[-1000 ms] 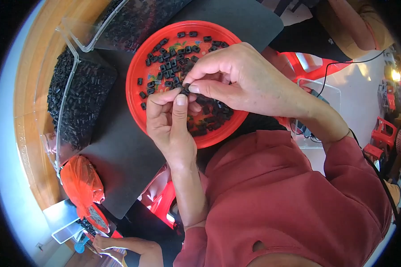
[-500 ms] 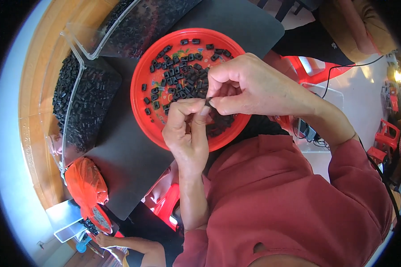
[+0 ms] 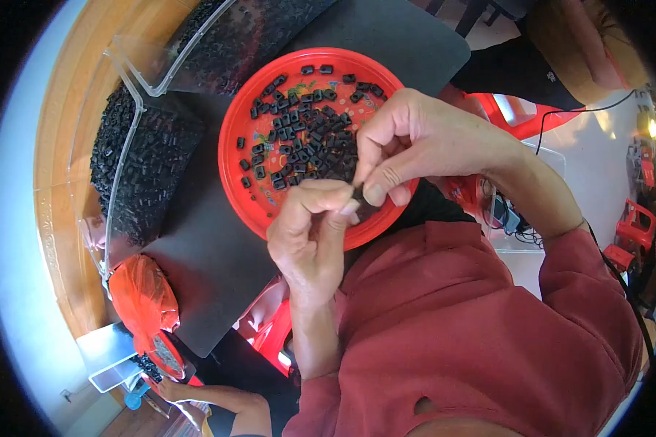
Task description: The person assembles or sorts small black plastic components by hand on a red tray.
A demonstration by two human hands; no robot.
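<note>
Black and mostly covered by fingertips, one small block-shaped part (image 3: 358,194) sits between the two hands in the head view, held above the lower right portion of a round red tray (image 3: 231,171). The left hand (image 3: 307,237) pinches it between thumb and forefinger; the right hand (image 3: 423,142) grips it from the other side, its thumb pressed near the left fingertips.

As a judgement, the handling of this one part is under way, since both hands are on it and it is not set down. Many loose black parts (image 3: 317,138) lie in the tray; which of them are finished and which are left cannot be told.

The held part shows only a dark sliver, so its shape is inferred from the loose ones: short, roughly rectangular, some with a round hole, probably plastic or rubber. Similar-looking small black pieces fill a clear plastic bin (image 3: 143,111) on the dark tabletop (image 3: 204,255).
</note>
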